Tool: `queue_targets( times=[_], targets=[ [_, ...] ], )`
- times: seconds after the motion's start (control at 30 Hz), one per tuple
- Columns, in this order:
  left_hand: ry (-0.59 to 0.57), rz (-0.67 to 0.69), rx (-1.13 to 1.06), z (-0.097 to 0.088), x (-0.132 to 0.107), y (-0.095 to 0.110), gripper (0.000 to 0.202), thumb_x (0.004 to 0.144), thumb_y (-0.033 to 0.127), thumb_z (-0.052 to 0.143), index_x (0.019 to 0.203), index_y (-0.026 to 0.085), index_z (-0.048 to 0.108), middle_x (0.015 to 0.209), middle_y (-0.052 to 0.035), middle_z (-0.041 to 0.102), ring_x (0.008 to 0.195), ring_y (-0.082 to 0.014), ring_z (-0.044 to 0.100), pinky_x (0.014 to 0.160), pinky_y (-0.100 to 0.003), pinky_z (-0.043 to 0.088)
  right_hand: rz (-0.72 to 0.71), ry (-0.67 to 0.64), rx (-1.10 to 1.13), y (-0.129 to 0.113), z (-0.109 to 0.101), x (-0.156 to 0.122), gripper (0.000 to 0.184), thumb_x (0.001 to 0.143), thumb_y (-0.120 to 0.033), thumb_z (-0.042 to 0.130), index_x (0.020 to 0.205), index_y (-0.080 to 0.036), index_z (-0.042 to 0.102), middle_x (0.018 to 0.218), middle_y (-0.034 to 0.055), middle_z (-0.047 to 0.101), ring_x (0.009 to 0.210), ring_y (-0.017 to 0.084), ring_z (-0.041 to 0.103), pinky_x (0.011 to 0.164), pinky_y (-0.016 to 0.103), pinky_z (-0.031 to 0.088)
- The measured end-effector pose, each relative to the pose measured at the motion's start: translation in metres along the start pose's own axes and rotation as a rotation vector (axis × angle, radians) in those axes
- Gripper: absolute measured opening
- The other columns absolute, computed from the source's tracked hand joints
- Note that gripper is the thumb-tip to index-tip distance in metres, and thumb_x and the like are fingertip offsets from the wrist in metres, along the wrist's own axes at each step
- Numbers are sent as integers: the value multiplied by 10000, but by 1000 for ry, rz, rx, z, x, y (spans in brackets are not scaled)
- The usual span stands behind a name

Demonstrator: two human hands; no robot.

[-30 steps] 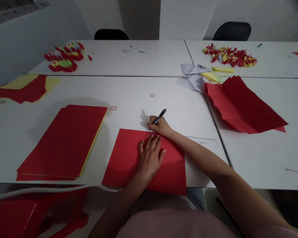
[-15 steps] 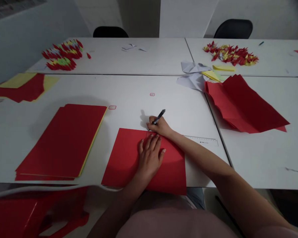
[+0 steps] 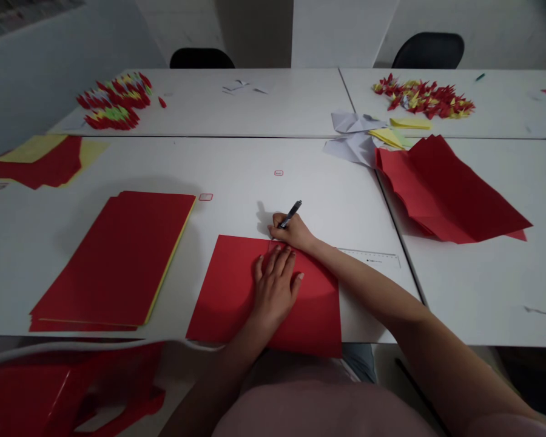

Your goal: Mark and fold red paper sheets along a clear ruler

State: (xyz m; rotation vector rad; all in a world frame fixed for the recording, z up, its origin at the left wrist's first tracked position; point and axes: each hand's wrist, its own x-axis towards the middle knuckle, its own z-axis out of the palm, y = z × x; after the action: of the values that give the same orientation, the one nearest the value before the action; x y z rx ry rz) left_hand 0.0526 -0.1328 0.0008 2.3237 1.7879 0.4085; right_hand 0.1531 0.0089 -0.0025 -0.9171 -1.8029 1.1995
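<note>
A sheet of red paper (image 3: 313, 309) lies in front of me, its near edge reaching over the table's edge. My left hand (image 3: 275, 282) rests flat on it with the fingers spread. Under my arms and hands, a clear ruler (image 3: 370, 258) lies along the sheet's far edge and sticks out to the right. My right hand (image 3: 293, 232) is closed round a black pen (image 3: 292, 211), its tip down at the far edge of the paper, just beyond my left fingertips.
To the left is a stack of red and yellow paper (image 3: 118, 261). Folded red sheets (image 3: 450, 194) lie on the right, near white paper scraps (image 3: 352, 145). Folded paper pieces (image 3: 118, 100) stand far left, with a heap of more (image 3: 423, 100) far right. A red stool (image 3: 36, 388) is below the table.
</note>
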Motion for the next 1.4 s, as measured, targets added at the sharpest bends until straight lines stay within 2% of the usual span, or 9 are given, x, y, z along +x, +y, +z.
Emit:
queue_targets(
  times=[0.43,1.07,1.23,1.3,1.4],
  targets=[
    [18,9,10,0,0,0,439,997,331,468,1407,188,528,1487,-89,518,1426,-273,396,1186,-544,226,24,-1,-35,-3,0,1,309,783,-336,570,575,-227,370,515,-73,409,521,87,354,551,246,304],
    [14,8,6,0,0,0,441,1000,331,466,1408,170,515,1499,-76,504,1431,-266,386,1181,-551,217,35,8,38,1,0,3,330,794,-363,629,580,-221,421,517,-62,477,518,92,406,544,245,331],
    [24,19,12,0,-1,-1,441,1004,334,459,1410,171,516,1518,-68,481,1439,-265,372,1185,-543,207,78,109,176,-4,-18,0,343,815,-499,677,700,-206,539,631,-20,602,606,119,525,618,259,435],
    [35,28,18,1,-2,-2,444,1007,341,454,1415,175,515,1523,-66,473,1442,-266,366,1188,-535,201,42,93,112,-8,-33,-17,321,809,-512,702,821,-200,624,752,7,661,663,137,576,644,274,475],
    [50,39,21,2,-3,-3,443,1011,348,450,1416,182,517,1522,-63,474,1441,-269,367,1190,-535,197,-15,40,-136,-14,-57,-61,250,909,-451,620,990,-233,710,962,43,729,813,181,674,772,322,531]
  ],
)
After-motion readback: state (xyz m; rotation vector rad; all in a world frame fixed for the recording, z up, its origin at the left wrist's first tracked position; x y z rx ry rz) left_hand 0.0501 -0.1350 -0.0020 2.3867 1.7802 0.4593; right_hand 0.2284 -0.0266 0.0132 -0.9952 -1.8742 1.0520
